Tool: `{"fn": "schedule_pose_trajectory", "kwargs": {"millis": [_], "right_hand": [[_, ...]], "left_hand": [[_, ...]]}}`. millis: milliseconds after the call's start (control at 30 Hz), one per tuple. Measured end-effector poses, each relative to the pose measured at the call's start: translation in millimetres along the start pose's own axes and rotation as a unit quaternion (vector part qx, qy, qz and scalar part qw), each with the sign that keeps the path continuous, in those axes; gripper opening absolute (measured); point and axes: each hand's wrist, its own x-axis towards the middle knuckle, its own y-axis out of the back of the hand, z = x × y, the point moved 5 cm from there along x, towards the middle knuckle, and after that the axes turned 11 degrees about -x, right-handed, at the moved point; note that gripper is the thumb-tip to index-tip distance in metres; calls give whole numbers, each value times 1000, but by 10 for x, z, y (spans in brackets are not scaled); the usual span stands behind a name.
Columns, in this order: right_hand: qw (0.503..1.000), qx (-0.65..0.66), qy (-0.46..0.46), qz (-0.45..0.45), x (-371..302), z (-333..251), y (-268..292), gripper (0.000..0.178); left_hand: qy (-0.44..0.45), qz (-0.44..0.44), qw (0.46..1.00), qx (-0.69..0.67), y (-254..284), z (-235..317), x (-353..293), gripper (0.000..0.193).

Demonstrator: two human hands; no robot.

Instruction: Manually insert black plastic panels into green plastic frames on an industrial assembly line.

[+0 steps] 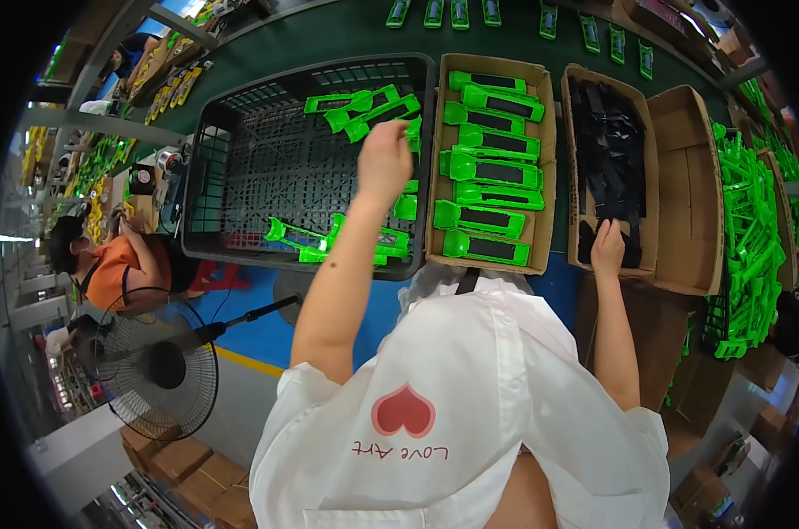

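Note:
My left hand (385, 166) reaches over the right side of a black plastic crate (207, 189). Its fingers are curled at a green plastic part (414, 130), partly hidden by the hand. Beyond them lie several green frame-like parts (364, 104), and more green parts (298, 236) rest at the crate's near side. My right hand (607, 250) is in the near end of a cardboard box (577, 231) of flat black pieces (606, 145). Its fingers are pressed together on a black piece (631, 247), and the grip itself is partly hidden.
Between crate and black-piece box, a cardboard tray (543, 220) holds a column of green parts with black panels (498, 170). An open carton flap (686, 185) and a green heap (747, 238) lie right. Left are a standing fan (163, 363) and a person in orange (122, 269).

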Motion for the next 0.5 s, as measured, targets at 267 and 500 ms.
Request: {"fn": "schedule_pose_trajectory", "kwargs": {"millis": [267,500], "right_hand": [[995,95,-21,16,8,-2,3,22],[845,475,-68,-237,-127,-943,454,15]], "left_hand": [[225,-463,810,281,553,-1331,-975,23],[197,-136,970,44,1322,-794,-527,11]]}}
